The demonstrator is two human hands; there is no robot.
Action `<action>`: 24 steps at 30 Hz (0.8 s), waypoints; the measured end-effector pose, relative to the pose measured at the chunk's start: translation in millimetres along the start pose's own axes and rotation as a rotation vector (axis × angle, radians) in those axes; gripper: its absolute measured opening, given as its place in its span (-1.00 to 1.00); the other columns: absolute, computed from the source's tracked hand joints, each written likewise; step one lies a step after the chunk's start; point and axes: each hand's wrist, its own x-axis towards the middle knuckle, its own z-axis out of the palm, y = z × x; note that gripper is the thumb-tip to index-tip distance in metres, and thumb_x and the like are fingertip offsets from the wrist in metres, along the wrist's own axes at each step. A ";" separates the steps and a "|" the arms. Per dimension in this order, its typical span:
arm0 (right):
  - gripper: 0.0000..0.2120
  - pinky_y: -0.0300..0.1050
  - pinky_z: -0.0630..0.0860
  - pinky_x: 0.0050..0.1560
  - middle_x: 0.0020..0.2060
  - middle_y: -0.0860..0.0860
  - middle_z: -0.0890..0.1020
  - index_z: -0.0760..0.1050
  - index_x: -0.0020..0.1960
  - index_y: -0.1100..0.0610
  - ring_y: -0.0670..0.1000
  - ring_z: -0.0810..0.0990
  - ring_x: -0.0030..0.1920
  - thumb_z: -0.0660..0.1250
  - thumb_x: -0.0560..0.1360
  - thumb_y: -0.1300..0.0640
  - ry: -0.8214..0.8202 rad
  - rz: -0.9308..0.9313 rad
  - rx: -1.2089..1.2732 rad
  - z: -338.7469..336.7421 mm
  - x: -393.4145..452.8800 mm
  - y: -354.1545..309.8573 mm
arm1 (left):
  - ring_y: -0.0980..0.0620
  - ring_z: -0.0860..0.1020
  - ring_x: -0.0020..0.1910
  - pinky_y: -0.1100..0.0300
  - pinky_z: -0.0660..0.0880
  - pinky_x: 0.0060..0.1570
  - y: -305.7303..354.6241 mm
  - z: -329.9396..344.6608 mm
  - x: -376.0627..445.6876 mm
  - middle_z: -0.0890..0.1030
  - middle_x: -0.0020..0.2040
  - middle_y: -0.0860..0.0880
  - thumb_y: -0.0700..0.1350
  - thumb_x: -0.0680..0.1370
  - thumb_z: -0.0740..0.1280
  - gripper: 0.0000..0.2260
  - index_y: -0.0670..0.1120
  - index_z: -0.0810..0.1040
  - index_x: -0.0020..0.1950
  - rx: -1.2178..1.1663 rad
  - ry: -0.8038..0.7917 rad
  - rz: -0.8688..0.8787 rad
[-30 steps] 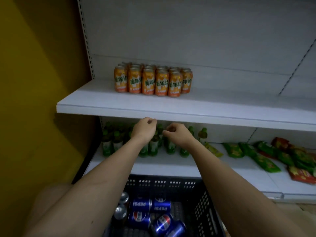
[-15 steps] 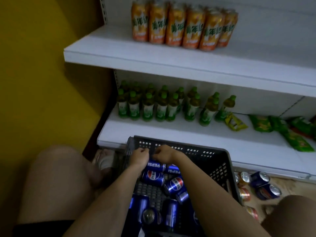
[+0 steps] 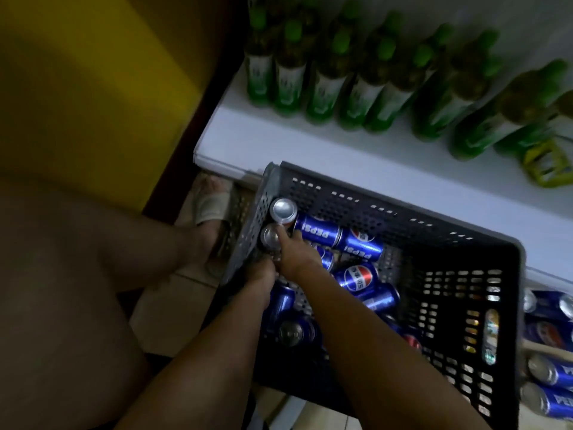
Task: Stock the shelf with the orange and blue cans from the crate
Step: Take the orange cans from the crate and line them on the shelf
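From the head camera, a dark plastic crate [image 3: 434, 240] with perforated, grid-like walls sits on the tiled floor against the front edge of a smooth white shelf [image 3: 279, 141]. Inside it lie several glossy blue cans [image 3: 356, 279], cylinders with red-white-blue logos, most tipped on their sides and pointing different ways; two stand upright in the far left corner, showing round silvery metal tops, the upper upright can [image 3: 283, 209] just beside the lower upright can [image 3: 270, 236]. Both bare forearms reach down into that corner. The right hand [image 3: 297, 252] has its fingertips resting on the rim of the lower upright can, fingers curled loosely around it rather than pressed flat (whether it truly clamps the can is not clear). The left hand [image 3: 262, 274] is tucked low beside the crate's left wall, largely hidden under the right wrist, so I cannot tell whether its fingers are spread or closed. On the shelf stands a row of green bottles [image 3: 325, 85] with green caps and pale labels, blurred, and a yellow-green packet [image 3: 547, 164] lies at the right end. More blue cans on the floor [image 3: 548, 373] lie outside the crate at the right. A bare knee and a foot in a pale sandal [image 3: 212, 201] are at the left, before a yellow wall [image 3: 93, 72]
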 end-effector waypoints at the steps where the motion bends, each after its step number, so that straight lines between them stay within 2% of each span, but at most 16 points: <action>1: -0.36 0.15 0.45 0.16 0.40 0.20 0.29 0.03 0.55 -0.08 0.30 0.43 0.32 0.27 0.58 0.08 0.014 -0.003 -0.021 2.3 7.5 -1.9 | -0.15 0.48 0.29 -0.10 0.40 0.32 1.8 0.2 1.7 0.53 0.31 -0.09 0.12 0.61 0.13 -0.56 -0.10 0.50 0.35 -0.009 0.005 -0.022; 3: -0.43 0.14 0.45 0.15 0.41 0.20 0.28 0.06 0.54 -0.09 0.29 0.45 0.30 0.19 0.62 0.15 0.023 -0.010 -0.047 7.7 21.1 -5.1 | -0.13 0.44 0.32 -0.07 0.37 0.32 2.8 2.5 8.8 0.51 0.35 -0.03 0.26 0.51 0.13 -0.44 -0.01 0.47 0.38 -0.033 -0.020 -0.059; 4: -0.45 0.14 0.45 0.13 0.42 0.20 0.26 0.07 0.54 -0.10 0.29 0.45 0.29 0.16 0.63 0.18 0.026 -0.010 -0.060 10.8 27.1 -5.9 | -0.11 0.43 0.32 -0.01 0.36 0.28 4.8 4.0 8.4 0.50 0.36 -0.04 0.27 0.51 0.13 -0.43 0.00 0.46 0.40 -0.058 -0.045 -0.077; 8: -0.49 0.10 0.45 -0.09 0.37 0.21 0.27 0.15 0.49 -0.07 0.27 0.47 0.24 0.16 0.62 0.27 0.097 0.003 -0.040 23.1 43.4 -7.7 | -0.13 0.45 0.35 0.12 0.39 -0.02 9.8 5.9 21.5 0.48 0.39 -0.09 0.08 0.67 0.07 -0.57 -0.12 0.39 0.45 -0.121 -0.116 -0.148; 11: -0.49 0.12 0.50 -0.03 0.30 0.22 0.33 0.19 0.46 -0.05 0.29 0.50 0.20 0.24 0.59 0.26 0.132 -0.014 0.002 27.3 44.7 -5.8 | -0.14 0.48 0.33 0.16 0.43 -0.25 9.2 4.1 29.1 0.48 0.40 -0.13 0.03 0.68 0.07 -0.58 -0.13 0.39 0.46 -0.039 -0.078 -0.125; 14: -0.46 0.11 0.52 -0.01 0.23 0.21 0.38 0.20 0.45 -0.05 0.31 0.56 0.12 0.31 0.56 0.21 0.153 -0.026 0.069 23.0 33.0 2.3 | -0.12 0.48 0.26 0.15 0.36 -0.12 3.4 5.4 23.8 0.52 0.35 -0.12 0.07 0.68 0.01 -0.55 -0.13 0.44 0.42 -0.044 -0.110 -0.137; 16: -0.40 0.13 0.55 -0.02 0.14 0.18 0.42 0.19 0.43 -0.06 0.29 0.57 0.06 0.40 0.50 0.09 0.177 -0.021 0.187 19.1 15.3 8.7 | -0.12 0.49 0.17 0.15 0.34 -0.04 0.7 6.1 15.9 0.54 0.31 -0.16 0.10 0.68 -0.02 -0.52 -0.15 0.46 0.39 -0.045 -0.097 -0.125; 19: -0.38 0.16 0.57 0.01 0.10 0.10 0.49 0.20 0.25 -0.05 0.21 0.58 0.02 0.50 0.34 0.01 0.257 0.067 0.561 17.0 -22.9 19.8 | -0.15 0.52 0.15 0.08 0.43 0.04 -5.3 4.2 2.9 0.55 0.28 -0.19 0.12 0.68 0.01 -0.51 -0.19 0.49 0.34 -0.010 -0.043 -0.074; 21: -0.41 0.16 0.60 -0.01 0.02 0.03 0.56 0.20 0.15 -0.05 0.11 0.62 -0.05 0.51 0.31 0.02 0.296 0.179 0.799 18.9 -47.4 30.1 | -0.18 0.52 0.18 0.07 0.45 0.02 -9.8 4.7 -9.5 0.55 0.26 -0.18 0.15 0.66 0.03 -0.51 -0.18 0.49 0.33 -0.004 -0.047 -0.072; 24: -0.44 -0.10 0.62 -0.20 0.00 0.09 0.57 0.21 0.18 0.05 0.00 0.62 -0.16 0.52 0.39 0.12 0.243 0.321 1.190 23.4 -75.4 46.7 | -0.18 0.52 0.21 0.01 0.47 0.15 -11.6 9.0 -33.8 0.55 0.27 -0.18 0.11 0.66 0.05 -0.55 -0.17 0.45 0.34 0.028 -0.080 -0.026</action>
